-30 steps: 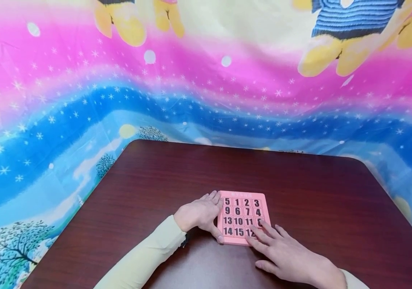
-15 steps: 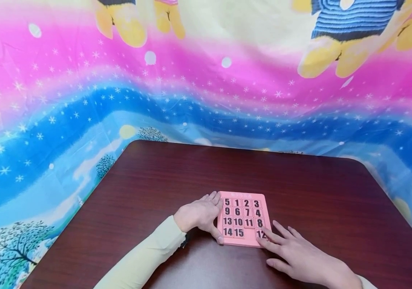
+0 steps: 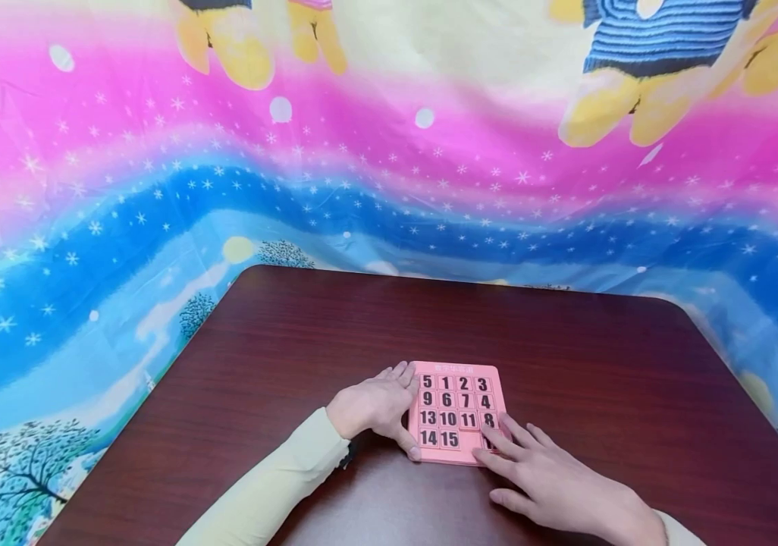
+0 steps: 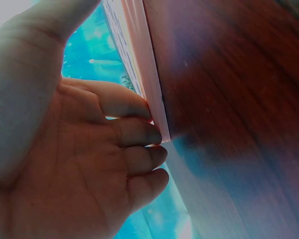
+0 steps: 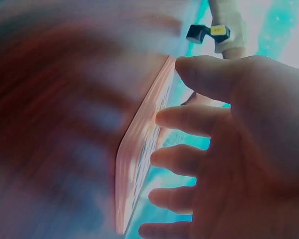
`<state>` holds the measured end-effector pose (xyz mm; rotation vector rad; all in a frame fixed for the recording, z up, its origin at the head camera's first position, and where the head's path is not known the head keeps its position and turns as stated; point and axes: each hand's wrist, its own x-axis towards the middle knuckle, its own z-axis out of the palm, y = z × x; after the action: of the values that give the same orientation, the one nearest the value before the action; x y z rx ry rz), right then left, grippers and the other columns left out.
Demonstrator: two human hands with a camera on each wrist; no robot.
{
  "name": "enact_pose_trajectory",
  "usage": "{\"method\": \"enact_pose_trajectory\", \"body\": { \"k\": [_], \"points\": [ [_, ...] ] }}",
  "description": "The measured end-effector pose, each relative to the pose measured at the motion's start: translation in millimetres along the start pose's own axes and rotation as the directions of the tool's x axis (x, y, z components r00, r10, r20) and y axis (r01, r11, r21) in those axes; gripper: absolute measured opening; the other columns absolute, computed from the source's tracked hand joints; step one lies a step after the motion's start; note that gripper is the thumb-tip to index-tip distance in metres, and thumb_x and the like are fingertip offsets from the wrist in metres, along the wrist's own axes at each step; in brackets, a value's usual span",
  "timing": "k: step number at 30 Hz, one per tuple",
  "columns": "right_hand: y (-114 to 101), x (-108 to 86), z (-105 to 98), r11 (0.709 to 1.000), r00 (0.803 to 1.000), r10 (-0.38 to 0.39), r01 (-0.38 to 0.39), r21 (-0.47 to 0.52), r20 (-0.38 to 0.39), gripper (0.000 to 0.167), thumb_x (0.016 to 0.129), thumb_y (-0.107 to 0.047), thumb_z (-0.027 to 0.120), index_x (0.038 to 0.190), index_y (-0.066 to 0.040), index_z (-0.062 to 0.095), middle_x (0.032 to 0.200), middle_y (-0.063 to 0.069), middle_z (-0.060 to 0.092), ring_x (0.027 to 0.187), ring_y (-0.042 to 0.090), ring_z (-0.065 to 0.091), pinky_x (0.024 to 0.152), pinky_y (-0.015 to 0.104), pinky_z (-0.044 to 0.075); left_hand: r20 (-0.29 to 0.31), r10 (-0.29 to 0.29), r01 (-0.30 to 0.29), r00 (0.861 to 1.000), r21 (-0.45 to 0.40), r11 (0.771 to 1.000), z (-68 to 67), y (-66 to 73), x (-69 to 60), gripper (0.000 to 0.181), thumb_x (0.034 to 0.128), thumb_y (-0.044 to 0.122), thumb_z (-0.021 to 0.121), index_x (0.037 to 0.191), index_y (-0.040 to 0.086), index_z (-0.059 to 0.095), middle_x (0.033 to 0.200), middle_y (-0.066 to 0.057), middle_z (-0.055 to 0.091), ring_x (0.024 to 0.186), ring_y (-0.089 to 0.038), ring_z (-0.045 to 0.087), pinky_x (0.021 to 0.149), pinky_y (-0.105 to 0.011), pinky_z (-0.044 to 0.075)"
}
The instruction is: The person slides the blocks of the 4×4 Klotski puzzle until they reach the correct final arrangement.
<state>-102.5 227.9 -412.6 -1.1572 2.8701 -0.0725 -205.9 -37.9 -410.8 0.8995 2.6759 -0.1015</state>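
Note:
A pink sliding number puzzle (image 3: 464,411) lies on the brown table, its tiles printed with black numerals. In the head view a gap shows in its bottom row, right of the 15 tile (image 3: 450,439). The tile in the lower right corner is mostly covered by fingers. My left hand (image 3: 377,403) rests along the puzzle's left edge, thumb by the near corner and fingers fairly straight higher up; the left wrist view shows its fingertips against the edge. My right hand (image 3: 546,474) spreads over the lower right corner, its fingertips by the 8 tile (image 3: 488,419) and the bottom row.
The dark brown table (image 3: 334,326) stretches out behind and to both sides of the puzzle. A colourful cloth (image 3: 389,152) with snowflakes and cartoon figures hangs beyond its edges. A black wrist strap (image 5: 202,33) shows on the left wrist in the right wrist view.
The 12 tile slid right, from beside the 15 into the corner, leaving a gap there. My right hand moved right with it, then slightly back left over the corner. My left hand stayed still.

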Motion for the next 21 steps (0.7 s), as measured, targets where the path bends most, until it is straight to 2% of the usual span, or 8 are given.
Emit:
{"method": "enact_pose_trajectory", "body": {
  "k": [5, 11, 21],
  "points": [
    [-10.4, 13.7, -1.2, 0.998, 0.999, -0.054, 0.054, -0.024, 0.008, 0.052, 0.098, -0.049, 0.052, 0.142, -0.021, 0.054, 0.151, 0.01, 0.047, 0.141, 0.044, 0.037, 0.107, 0.065, 0.038, -0.001, -0.002, 0.002, 1.0, 0.014, 1.0, 0.1, -0.2, -0.3, 0.123, 0.0642, 0.075, 0.074, 0.154, 0.005, 0.029, 0.164, -0.014, 0.019, 0.153, -0.026, 0.017, 0.126, -0.034, 0.019],
    [-17.3, 27.2, -1.7, 0.997, 0.997, -0.071, 0.071, -0.012, 0.033, 0.052, 0.097, -0.046, 0.054, 0.142, -0.02, 0.053, 0.15, 0.01, 0.049, 0.141, 0.045, 0.036, 0.11, 0.064, 0.036, 0.002, 0.003, -0.003, 1.0, 0.013, 1.0, 0.9, 0.1, 0.9, 0.122, 0.0647, 0.075, 0.073, 0.154, 0.006, 0.029, 0.164, -0.014, 0.018, 0.153, -0.026, 0.017, 0.126, -0.035, 0.019],
    [-18.5, 34.7, 1.9, 0.995, 0.995, -0.093, 0.094, -0.034, 0.033, 0.056, 0.097, -0.049, 0.052, 0.142, -0.016, 0.053, 0.148, 0.009, 0.051, 0.14, 0.043, 0.039, 0.108, 0.064, 0.038, 0.006, 0.002, -0.002, 1.0, 0.014, 1.0, 2.0, -0.7, 1.9, 0.123, 0.0646, 0.076, 0.072, 0.155, 0.006, 0.027, 0.164, -0.014, 0.018, 0.153, -0.026, 0.016, 0.126, -0.035, 0.018]
  ]
}}
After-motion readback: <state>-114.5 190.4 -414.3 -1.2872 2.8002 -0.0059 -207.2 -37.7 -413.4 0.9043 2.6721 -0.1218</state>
